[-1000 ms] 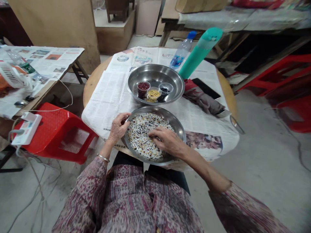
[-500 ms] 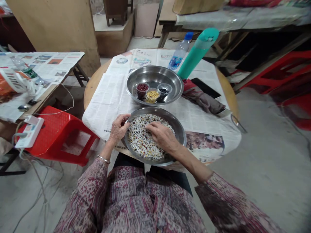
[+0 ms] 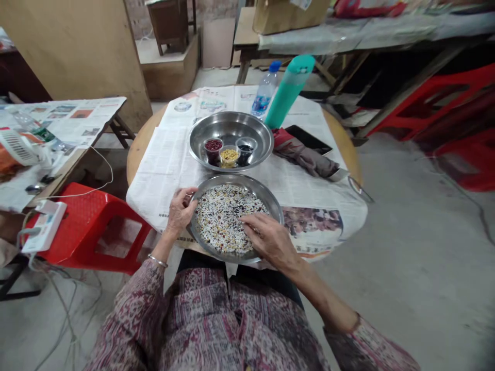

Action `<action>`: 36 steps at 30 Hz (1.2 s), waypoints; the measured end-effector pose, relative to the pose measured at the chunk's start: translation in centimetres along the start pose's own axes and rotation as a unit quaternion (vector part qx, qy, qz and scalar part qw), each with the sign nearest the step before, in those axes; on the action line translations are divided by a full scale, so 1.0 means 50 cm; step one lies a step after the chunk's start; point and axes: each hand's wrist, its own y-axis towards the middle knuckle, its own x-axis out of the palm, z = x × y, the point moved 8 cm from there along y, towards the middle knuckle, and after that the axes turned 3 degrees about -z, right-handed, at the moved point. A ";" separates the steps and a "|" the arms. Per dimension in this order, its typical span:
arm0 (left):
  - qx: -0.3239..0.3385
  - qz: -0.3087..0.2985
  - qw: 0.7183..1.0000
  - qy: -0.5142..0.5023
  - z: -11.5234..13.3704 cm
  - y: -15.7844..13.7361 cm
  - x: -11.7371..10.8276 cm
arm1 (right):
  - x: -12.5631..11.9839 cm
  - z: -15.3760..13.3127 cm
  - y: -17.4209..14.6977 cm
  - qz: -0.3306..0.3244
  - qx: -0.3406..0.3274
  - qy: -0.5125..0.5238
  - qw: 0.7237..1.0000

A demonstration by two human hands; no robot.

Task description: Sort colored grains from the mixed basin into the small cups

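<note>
A shallow metal basin (image 3: pixel 275 206) at the table's near edge holds mixed grains and beans (image 3: pixel 220 219), mostly white with black, yellow and red ones among them. My left hand (image 3: pixel 181 210) grips this basin's left rim, thumb and fingers on the edge. Over the right part of the grains is my right hand (image 3: pixel 268 238), its fingers bent and drawn together at the tips; whatever lies between them is too small to make out. Just behind, a second metal basin (image 3: pixel 199 129) contains clear cups of red beans (image 3: pixel 214 145), yellow beans (image 3: pixel 229 156) and black beans (image 3: pixel 246 147).
Newspaper (image 3: pixel 154 170) covers the round table. A water bottle (image 3: pixel 265 90), a teal bottle (image 3: pixel 290 93), a folded umbrella (image 3: pixel 309 157) and a dark phone or tablet (image 3: pixel 307 139) lie or stand behind and right. A red stool (image 3: pixel 85 226) bearing a power strip (image 3: pixel 46 226) stands left.
My right hand has shifted rightward across the grains and back toward the near basin's right side. My left hand stays on the rim. The whole view has swung slightly.
</note>
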 end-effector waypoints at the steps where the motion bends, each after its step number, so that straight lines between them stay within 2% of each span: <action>1: 0.019 0.004 0.999 0.039 0.017 0.001 -0.009 | -0.013 0.009 -0.009 0.041 0.016 -0.021 0.999; 3: 0.084 -0.013 0.987 0.139 0.065 0.001 -0.018 | -0.030 0.021 -0.028 0.108 0.044 -0.056 0.992; 4: 0.121 -0.043 0.973 0.190 0.091 -0.001 -0.015 | -0.036 0.025 -0.037 0.137 0.054 -0.062 0.987; 7: 0.183 -0.229 0.921 0.257 0.140 -0.031 0.030 | -0.047 0.032 -0.061 0.215 0.071 -0.016 0.974; 9: 0.168 -0.332 0.884 0.283 0.147 -0.061 0.060 | -0.046 0.037 -0.069 0.244 0.071 0.040 0.966; 11: 0.141 -0.399 0.859 0.290 0.149 -0.089 0.090 | -0.042 0.042 -0.073 0.255 0.067 0.080 0.961; 15: 0.129 -0.456 0.856 0.209 0.175 -0.124 0.151 | -0.031 0.049 -0.081 0.256 0.063 0.099 0.960; 21: 0.213 -0.473 0.842 0.149 0.215 -0.124 0.245 | -0.024 0.066 -0.104 0.288 0.109 0.080 0.948; 24: 0.241 -0.468 0.831 0.181 0.213 -0.096 0.282 | -0.021 0.068 -0.105 0.288 0.111 0.084 0.947; 26: 0.239 -0.446 0.836 0.212 0.206 -0.064 0.292 | -0.021 0.068 -0.103 0.288 0.113 0.087 0.947; 29: 0.196 -0.380 0.867 0.255 0.185 -0.006 0.275 | -0.021 0.067 -0.101 0.287 0.114 0.090 0.947; 33: 0.132 -0.247 0.912 0.301 0.157 0.042 0.201 | -0.022 0.064 -0.099 0.285 0.105 0.093 0.948; 36: 0.107 -0.170 0.918 0.341 0.149 0.042 0.151 | -0.020 0.065 -0.100 0.280 0.106 0.097 0.949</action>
